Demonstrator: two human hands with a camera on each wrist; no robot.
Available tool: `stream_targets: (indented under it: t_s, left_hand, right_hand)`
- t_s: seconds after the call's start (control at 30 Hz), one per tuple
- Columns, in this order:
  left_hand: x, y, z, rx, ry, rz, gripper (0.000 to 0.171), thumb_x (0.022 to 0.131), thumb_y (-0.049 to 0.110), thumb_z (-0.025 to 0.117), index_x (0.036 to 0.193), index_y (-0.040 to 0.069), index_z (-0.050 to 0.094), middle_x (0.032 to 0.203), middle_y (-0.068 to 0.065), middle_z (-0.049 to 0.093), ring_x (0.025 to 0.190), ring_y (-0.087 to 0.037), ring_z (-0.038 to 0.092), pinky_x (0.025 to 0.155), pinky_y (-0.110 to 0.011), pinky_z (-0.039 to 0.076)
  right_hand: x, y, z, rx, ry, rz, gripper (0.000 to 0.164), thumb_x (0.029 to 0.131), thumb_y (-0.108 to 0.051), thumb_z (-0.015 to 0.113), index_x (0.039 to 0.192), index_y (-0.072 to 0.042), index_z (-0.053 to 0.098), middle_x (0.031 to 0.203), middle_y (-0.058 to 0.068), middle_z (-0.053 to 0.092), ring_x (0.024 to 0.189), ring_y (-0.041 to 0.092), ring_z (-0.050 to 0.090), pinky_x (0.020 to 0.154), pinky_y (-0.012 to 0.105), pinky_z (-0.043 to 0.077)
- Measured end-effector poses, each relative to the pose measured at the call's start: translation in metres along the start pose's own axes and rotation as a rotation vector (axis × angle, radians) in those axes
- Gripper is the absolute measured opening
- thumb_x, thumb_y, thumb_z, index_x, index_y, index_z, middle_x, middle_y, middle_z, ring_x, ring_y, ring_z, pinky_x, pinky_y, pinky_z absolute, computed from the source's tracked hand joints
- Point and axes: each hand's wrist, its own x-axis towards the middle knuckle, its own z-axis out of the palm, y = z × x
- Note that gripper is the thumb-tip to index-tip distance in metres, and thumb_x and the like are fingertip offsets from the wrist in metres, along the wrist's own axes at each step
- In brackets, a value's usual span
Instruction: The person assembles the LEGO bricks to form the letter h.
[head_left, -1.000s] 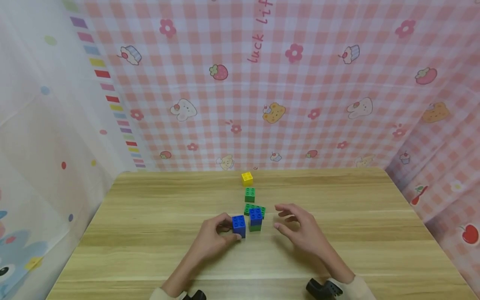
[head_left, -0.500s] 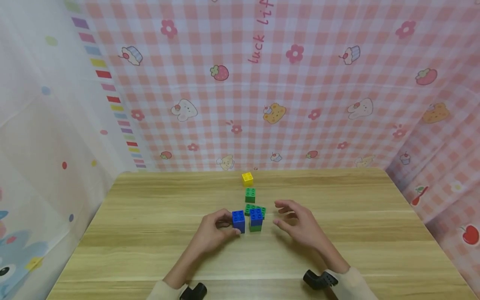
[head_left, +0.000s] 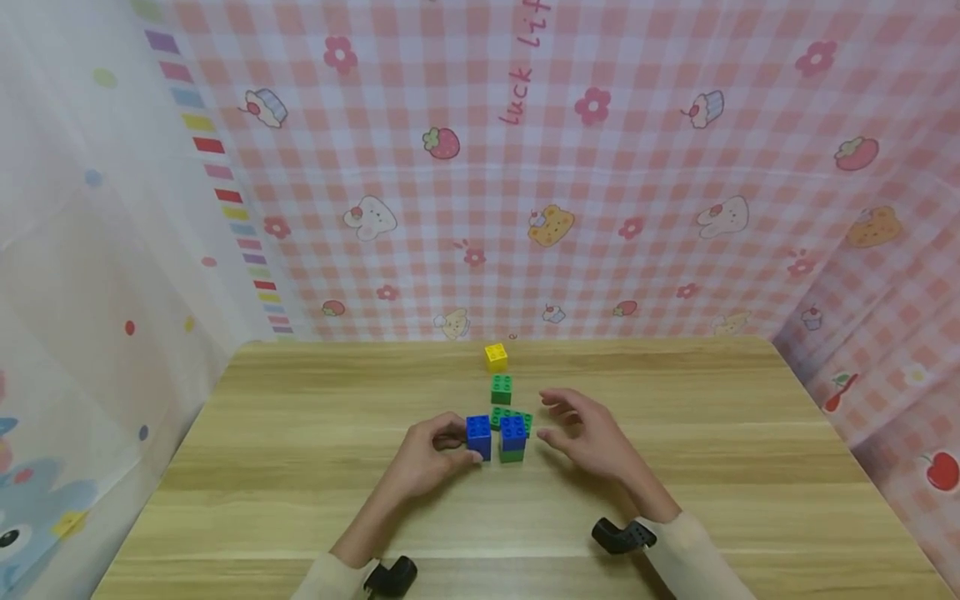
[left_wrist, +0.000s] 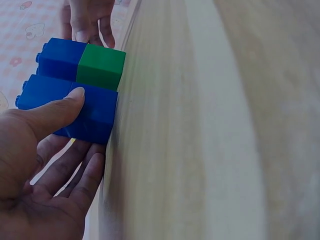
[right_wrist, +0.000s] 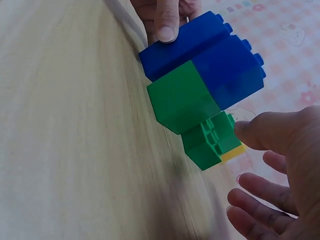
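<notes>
My left hand [head_left: 426,457] pinches a stack of two blue bricks [left_wrist: 95,115] between thumb and fingers; the thumb lies across its near side. Just right of it stands a tower with a blue brick [head_left: 513,428] on top of a green brick [left_wrist: 101,65]. A narrow gap separates the two stacks in the head view. My right hand [head_left: 588,435] hovers right of the tower with fingers loosely bent, holding nothing. Behind the tower a longer green brick [head_left: 497,418] is partly hidden.
Farther back on the wooden table [head_left: 330,400] are a square green brick [head_left: 501,389] and, behind that, a yellow brick [head_left: 496,357]. A pink checked cloth [head_left: 480,183] hangs along the table's back edge.
My left hand has slid the blue stack away from me, level with the blue and green tower. My right hand has come slightly left and forward, closer to the tower.
</notes>
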Motion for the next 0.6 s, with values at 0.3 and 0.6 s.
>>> stream_targets:
  t_s: [0.3,0.6]
  left_hand:
    - [0.001,0.002,-0.003,0.000,-0.007,-0.002,0.028,0.083,0.020,0.087,0.106,0.012,0.072,0.107,-0.005,0.075,0.102,-0.021,0.073,0.094,-0.035,0.062]
    - [0.001,-0.001,-0.004,-0.005,-0.012,-0.006,0.028,0.083,0.021,0.087,0.107,0.013,0.072,0.108,-0.004,0.075,0.102,-0.019,0.072,0.094,-0.035,0.062]
  right_hand:
    - [0.015,0.006,0.012,-0.005,-0.073,0.015,0.057,0.091,-0.022,0.079,0.142,-0.012,0.056,0.134,0.006,0.066,0.123,0.025,0.062,0.109,0.050,0.052]
    - [0.020,0.007,0.021,0.009,-0.116,0.042,0.058,0.088,-0.010,0.077,0.143,-0.015,0.056,0.139,0.004,0.064,0.133,0.027,0.058,0.118,0.051,0.045]
